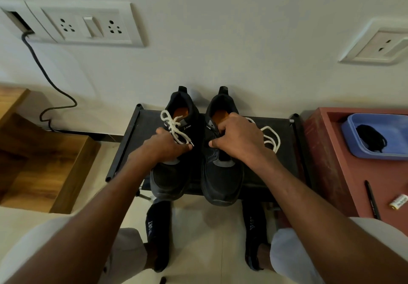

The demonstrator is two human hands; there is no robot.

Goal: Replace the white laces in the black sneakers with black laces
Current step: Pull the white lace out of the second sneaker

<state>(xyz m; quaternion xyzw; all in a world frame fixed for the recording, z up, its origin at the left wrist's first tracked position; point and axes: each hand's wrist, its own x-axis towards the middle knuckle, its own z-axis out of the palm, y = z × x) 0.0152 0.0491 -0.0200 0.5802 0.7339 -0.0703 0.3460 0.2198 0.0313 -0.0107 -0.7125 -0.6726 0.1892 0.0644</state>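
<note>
Sneakers sit side by side on a low black rack [287, 151] against the wall: our left hand [167, 145] rests on the left sneaker [170, 180] with fingers curled at its tied white lace [174, 127], and our right hand [238, 138] curls over the tongue of the right sneaker [220, 180], though we cannot tell what its fingers pinch. A loose white lace [272, 135] lies on the rack just beside that shoe, partly under our right hand. Black laces [371, 138] lie bundled in a blue tray [353, 144] on the red cabinet [326, 162] to our right, near a pen [372, 199] and a battery [398, 202].
</note>
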